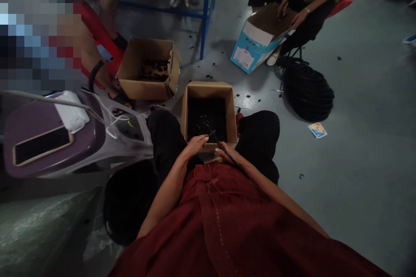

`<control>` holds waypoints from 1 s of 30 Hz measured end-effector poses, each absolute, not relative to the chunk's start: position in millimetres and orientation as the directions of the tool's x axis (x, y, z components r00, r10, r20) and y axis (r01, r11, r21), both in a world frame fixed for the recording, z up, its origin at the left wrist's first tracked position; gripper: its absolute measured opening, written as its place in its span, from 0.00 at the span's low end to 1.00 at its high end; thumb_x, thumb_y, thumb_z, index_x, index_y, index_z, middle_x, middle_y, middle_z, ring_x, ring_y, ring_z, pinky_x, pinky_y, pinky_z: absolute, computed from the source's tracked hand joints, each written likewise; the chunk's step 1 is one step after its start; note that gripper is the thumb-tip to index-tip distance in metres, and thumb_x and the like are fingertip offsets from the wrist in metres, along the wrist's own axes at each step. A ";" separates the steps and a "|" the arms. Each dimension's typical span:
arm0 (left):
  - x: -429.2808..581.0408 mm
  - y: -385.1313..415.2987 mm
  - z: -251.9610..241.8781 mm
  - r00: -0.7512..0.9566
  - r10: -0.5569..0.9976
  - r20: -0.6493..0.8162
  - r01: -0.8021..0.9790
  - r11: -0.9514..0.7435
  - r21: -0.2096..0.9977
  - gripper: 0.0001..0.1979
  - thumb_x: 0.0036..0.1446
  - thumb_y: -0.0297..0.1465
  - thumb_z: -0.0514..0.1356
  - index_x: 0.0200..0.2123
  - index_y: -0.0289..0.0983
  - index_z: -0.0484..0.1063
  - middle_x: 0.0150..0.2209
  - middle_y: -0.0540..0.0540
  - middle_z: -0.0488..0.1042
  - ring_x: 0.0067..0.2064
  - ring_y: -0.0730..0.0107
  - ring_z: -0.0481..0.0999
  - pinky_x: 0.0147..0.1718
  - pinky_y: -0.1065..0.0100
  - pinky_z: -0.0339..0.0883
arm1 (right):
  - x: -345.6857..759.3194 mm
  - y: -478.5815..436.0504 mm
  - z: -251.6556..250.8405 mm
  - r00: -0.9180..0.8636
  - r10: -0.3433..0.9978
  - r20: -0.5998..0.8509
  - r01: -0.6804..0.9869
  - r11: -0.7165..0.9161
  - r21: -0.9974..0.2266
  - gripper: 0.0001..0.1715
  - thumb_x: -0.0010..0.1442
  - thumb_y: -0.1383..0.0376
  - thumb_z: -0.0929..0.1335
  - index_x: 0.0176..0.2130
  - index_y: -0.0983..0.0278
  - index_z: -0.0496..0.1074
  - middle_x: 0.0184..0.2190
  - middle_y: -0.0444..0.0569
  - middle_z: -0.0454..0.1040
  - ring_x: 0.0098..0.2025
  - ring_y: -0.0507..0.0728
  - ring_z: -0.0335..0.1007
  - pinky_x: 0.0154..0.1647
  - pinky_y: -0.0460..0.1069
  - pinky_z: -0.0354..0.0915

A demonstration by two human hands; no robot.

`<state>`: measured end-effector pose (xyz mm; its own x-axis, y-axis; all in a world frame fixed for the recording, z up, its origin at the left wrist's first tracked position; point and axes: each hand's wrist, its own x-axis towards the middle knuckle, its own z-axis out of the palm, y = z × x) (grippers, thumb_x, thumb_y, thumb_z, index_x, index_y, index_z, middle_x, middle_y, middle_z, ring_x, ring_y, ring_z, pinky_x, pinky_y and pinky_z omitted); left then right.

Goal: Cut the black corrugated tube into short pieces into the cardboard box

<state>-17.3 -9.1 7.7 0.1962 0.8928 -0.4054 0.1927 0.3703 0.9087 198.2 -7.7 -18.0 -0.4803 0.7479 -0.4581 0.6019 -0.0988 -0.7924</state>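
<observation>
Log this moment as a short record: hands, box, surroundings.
left hand: resting over the near rim of the cardboard box
right hand: holding a thin black rod
box contents: small black pieces
nearby: coil of black tubing; second cardboard box
co-worker: hand on a blue-and-white carton

Centre: matt, rough corrugated cardboard carton (208, 91) holding slightly glossy black plastic pieces (206, 117); thin black rod (225, 152), material unclear. Lower centre: matt woven red cloth (227, 220). Left: glossy purple plastic scooter body (39, 138) and smooth glass phone screen (42, 145). Upper left: glossy red plastic stool (100, 39). Upper centre: painted blue metal frame (205, 17). Right: glossy black plastic tubing coil (307, 91); smooth, faintly shiny grey floor (367, 173).
</observation>
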 end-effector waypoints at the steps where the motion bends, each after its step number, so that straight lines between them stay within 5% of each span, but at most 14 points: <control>1: -17.3 -9.2 8.1 0.195 0.893 -0.406 0.189 0.372 0.909 0.19 0.57 0.43 0.52 0.33 0.33 0.71 0.21 0.54 0.60 0.23 0.79 0.56 0.22 0.75 0.50 | 197.4 -7.6 -16.2 -0.469 0.754 -0.460 0.615 -0.095 -0.783 0.29 0.60 0.49 0.63 0.53 0.64 0.63 0.40 0.51 0.73 0.39 0.58 0.70 0.43 0.52 0.64; 13: -16.3 -10.4 9.0 0.175 0.874 -0.453 0.100 0.442 0.892 0.20 0.56 0.45 0.54 0.38 0.33 0.71 0.22 0.54 0.61 0.21 0.81 0.55 0.20 0.75 0.48 | 191.3 -6.8 -3.8 -0.449 0.791 -0.416 0.689 0.010 -0.725 0.16 0.59 0.57 0.63 0.45 0.62 0.66 0.33 0.46 0.73 0.36 0.56 0.68 0.37 0.49 0.61; 30: -13.5 -9.1 3.9 0.069 0.877 -0.476 0.094 0.470 0.878 0.15 0.56 0.39 0.53 0.35 0.34 0.70 0.21 0.55 0.60 0.21 0.80 0.55 0.21 0.74 0.48 | 186.7 -4.9 -9.2 -0.416 0.823 -0.387 0.733 0.051 -0.679 0.11 0.57 0.57 0.62 0.38 0.60 0.67 0.27 0.45 0.71 0.32 0.57 0.69 0.33 0.47 0.59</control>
<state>-13.5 -9.1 3.9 0.0689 0.8765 -0.4764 0.0942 0.4697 0.8778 186.7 -4.9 -9.2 -0.4157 0.8228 -0.3874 0.7327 0.0507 -0.6786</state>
